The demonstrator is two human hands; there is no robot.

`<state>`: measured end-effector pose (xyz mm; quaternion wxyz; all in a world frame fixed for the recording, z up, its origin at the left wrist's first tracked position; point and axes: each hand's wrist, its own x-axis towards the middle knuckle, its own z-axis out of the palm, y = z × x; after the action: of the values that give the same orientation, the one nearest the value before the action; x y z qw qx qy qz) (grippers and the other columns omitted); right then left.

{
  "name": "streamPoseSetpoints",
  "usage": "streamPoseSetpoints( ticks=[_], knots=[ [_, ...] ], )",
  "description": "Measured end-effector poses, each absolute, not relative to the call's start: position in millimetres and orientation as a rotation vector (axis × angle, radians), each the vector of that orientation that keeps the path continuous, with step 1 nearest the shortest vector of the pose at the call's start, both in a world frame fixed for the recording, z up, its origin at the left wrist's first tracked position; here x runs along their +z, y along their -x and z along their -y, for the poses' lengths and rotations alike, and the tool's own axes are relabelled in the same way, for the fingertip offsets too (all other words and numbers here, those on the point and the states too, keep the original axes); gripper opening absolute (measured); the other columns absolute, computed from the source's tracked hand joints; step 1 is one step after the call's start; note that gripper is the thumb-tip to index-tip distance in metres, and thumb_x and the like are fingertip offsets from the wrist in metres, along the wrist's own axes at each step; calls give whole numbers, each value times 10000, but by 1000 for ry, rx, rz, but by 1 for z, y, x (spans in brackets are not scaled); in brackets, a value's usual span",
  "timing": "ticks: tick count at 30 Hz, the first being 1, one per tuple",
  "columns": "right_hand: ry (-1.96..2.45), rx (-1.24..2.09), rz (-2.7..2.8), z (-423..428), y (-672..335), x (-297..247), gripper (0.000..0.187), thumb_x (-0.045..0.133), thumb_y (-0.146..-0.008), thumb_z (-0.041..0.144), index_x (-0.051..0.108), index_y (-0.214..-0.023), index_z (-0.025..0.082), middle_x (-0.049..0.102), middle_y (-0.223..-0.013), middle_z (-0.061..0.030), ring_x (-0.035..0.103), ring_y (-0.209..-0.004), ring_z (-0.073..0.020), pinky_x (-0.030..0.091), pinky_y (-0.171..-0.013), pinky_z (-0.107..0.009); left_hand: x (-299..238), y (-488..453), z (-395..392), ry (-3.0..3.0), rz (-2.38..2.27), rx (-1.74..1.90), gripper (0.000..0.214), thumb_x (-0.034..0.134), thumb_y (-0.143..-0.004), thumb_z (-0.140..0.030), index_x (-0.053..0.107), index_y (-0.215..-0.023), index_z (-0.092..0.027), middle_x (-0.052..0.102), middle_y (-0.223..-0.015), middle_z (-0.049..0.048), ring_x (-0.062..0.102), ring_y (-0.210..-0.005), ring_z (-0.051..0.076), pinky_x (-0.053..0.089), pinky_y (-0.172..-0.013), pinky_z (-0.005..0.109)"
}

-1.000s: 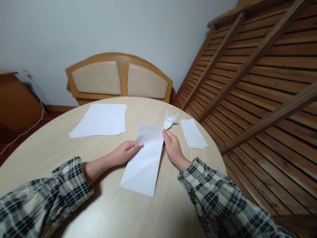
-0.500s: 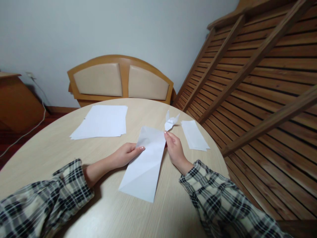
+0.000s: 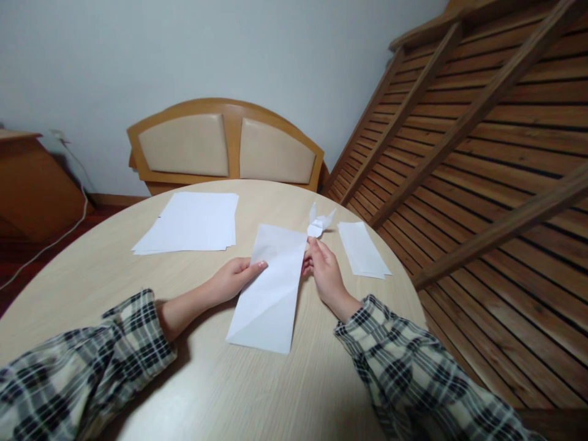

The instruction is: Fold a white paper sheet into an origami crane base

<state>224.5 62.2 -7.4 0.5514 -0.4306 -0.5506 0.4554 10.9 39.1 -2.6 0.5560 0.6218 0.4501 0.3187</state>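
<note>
Between my hands is a long sheet of white paper (image 3: 271, 294), tilted above the table, with a diagonal crease across its near end. My left hand (image 3: 235, 278) grips its left edge, thumb on top and fingers hidden beneath. My right hand (image 3: 325, 272) pinches the upper right corner, its other fingers curled behind the edge. Just beyond that corner stands a small folded white paper figure (image 3: 319, 222) with two upright points, which look like ears.
A stack of white paper sheets (image 3: 190, 220) lies at the table's far left. Several narrower paper strips (image 3: 362, 250) lie at the right. The round table (image 3: 197, 380) has a wooden headboard (image 3: 234, 147) behind it and wooden slats (image 3: 496, 184) at the right.
The sheet's near end has risen and moved slightly away from me. My right hand has gone a little up and right along with the corner; my left hand still grips the left edge.
</note>
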Motion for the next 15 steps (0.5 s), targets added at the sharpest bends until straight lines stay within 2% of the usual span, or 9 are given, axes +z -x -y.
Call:
streamPoseSetpoints(
  ticks=[2,3,6,9,12,15],
  knots=[
    [1016,1201,1282,-61,-223,-7,481,498,-856,658,578,-1042,222,574,-698,3,549,-542,-121,417,-451,-231,-5,-11,-42,-1371,-1068,860,450,573,-794,-599,598,-716,-157,615,-624,22,524,-513,132,372,-453,228],
    [1022,1247,1303,-60,-223,-7,516,508,-843,669,587,-1067,211,589,-705,-4,563,-543,-120,430,-449,-228,-7,-11,-43,-1335,-1080,924,443,581,-793,-592,600,-718,-156,622,-631,24,530,-523,136,380,-460,230],
    [1046,1308,1441,-58,-221,-8,530,526,-815,691,625,-873,173,598,-668,-17,557,-502,-107,431,-422,-221,-12,-11,-48,-1241,-1124,1097,427,597,-792,-574,613,-730,-152,650,-667,39,556,-566,152,416,-501,244],
    [1048,1238,1572,-56,-221,-10,493,527,-837,655,558,-696,184,546,-556,15,484,-410,-83,338,-353,-200,-15,-10,-51,-1205,-1108,1153,428,609,-795,-568,629,-754,-142,679,-713,56,580,-607,164,441,-546,258],
    [1059,1173,1592,-56,-221,-10,461,514,-866,616,537,-684,193,520,-512,31,465,-386,-82,280,-338,-200,-14,-10,-50,-1231,-1049,1125,431,610,-806,-569,638,-774,-140,691,-734,55,590,-629,164,456,-588,265],
    [1066,1150,1619,-56,-222,-9,440,516,-880,583,532,-669,197,490,-470,47,434,-376,-81,287,-366,-208,-11,-10,-47,-1268,-1040,1067,445,605,-805,-587,630,-760,-145,674,-702,35,573,-608,157,448,-583,265]
  ],
)
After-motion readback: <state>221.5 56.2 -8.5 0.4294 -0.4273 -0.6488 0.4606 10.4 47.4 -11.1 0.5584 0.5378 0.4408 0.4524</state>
